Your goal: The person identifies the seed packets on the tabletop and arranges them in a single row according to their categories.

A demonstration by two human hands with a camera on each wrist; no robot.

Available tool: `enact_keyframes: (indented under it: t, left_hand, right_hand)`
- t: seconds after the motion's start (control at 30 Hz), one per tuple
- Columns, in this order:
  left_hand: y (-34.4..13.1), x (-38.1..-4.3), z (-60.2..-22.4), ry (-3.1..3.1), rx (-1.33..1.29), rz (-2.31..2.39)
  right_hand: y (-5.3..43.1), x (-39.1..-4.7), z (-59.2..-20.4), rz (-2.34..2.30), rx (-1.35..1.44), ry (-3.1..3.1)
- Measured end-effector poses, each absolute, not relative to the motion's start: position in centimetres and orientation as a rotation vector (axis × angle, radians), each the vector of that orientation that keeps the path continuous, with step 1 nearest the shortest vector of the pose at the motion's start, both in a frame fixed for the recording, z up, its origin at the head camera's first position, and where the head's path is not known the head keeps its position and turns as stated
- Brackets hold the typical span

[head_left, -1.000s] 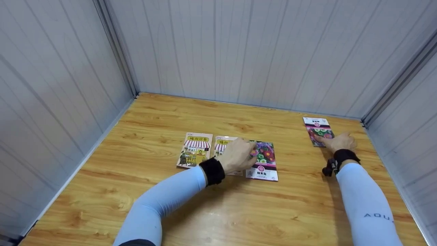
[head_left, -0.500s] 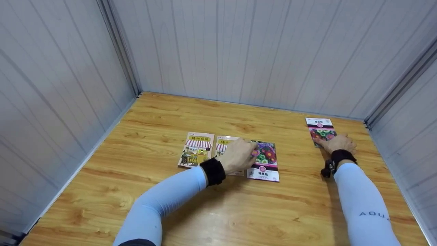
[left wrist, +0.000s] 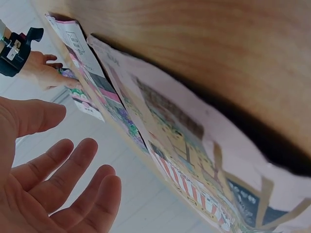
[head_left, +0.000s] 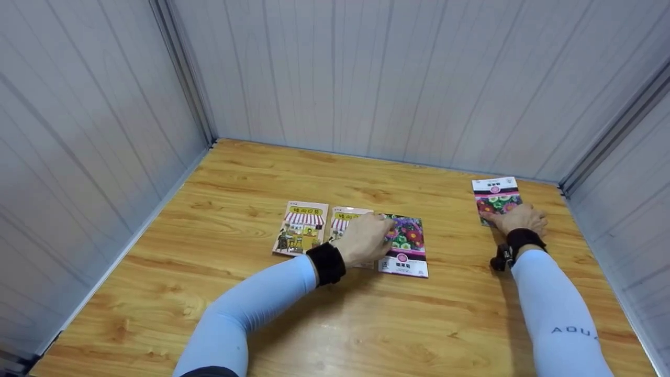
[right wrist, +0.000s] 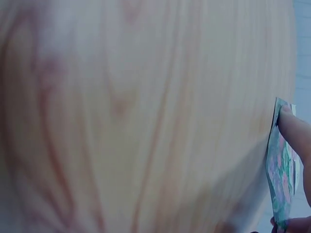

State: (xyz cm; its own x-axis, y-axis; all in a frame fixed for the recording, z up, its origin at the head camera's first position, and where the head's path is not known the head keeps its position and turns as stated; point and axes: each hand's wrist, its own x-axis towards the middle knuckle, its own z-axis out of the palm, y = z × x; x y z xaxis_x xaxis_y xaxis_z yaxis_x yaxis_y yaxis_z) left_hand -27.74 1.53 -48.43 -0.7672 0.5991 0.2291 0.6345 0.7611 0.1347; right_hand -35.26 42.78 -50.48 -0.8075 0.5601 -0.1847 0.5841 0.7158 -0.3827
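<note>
My right hand grips the lower end of a flower seed packet at the far right, its white end pointing to the back wall. In the right wrist view the thumb lies along one edge of this packet and a finger shows at the opposite edge. My left hand hovers over a second flower seed packet and a pink seed packet, partly covering both. Its fingers are loosely bent around nothing in the left wrist view. Left of these lies another pink packet with a striped awning.
The wooden tabletop carries the packets, with three of them in a row near the middle. Pale panel walls stand at the back, the left and the right.
The flower packet under my right hand has turned slightly and shifted a little to the right. My left hand and the three packets in the row stay in place.
</note>
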Motion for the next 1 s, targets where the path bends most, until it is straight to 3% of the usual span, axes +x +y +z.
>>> enact_keyframes:
  t: [0.4,0.73,1.0]
  left_hand:
    - [1.6,-27.6,-48.1,-2.774,-1.012,-0.294]
    - [1.7,-27.8,-48.1,-2.75,-1.026,-0.291]
    - [1.8,-27.7,-48.2,-2.76,-1.012,-0.285]
  right_hand:
    - [40.6,-33.5,-48.9,-0.844,0.932,3.018]
    - [42.5,-34.7,-48.7,-1.012,0.955,2.928]
    - [41.2,-35.0,-47.4,-1.091,0.91,2.967]
